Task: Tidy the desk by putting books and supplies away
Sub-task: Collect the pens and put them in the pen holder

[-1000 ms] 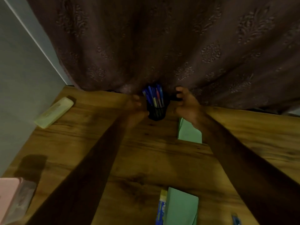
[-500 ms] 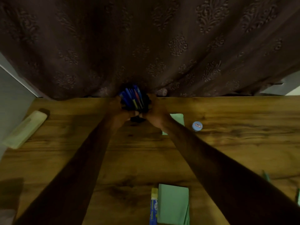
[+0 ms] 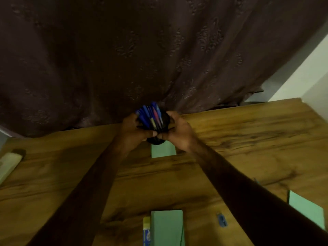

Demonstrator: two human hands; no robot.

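Observation:
A black pen cup (image 3: 158, 139) full of blue pens (image 3: 150, 115) is held at the far edge of the wooden desk (image 3: 248, 139), against the dark curtain. My left hand (image 3: 133, 132) grips its left side and my right hand (image 3: 179, 134) grips its right side, fingers curled round it. The cup tilts toward me. A green notepad (image 3: 163, 150) lies just below the cup. A second green book (image 3: 166, 228) lies near the front edge with a glue stick (image 3: 146, 231) beside it on the left.
A pale green case (image 3: 8, 166) lies at the desk's left edge. Another green pad (image 3: 307, 208) sits at the right, partly under my right forearm. A small blue sharpener (image 3: 221, 220) lies near the front. The brown curtain (image 3: 142, 50) hangs behind the desk.
Both hands closed round the pen cup and lifted and tilted it toward me. My view swung to the right, so the desk's right corner came into sight.

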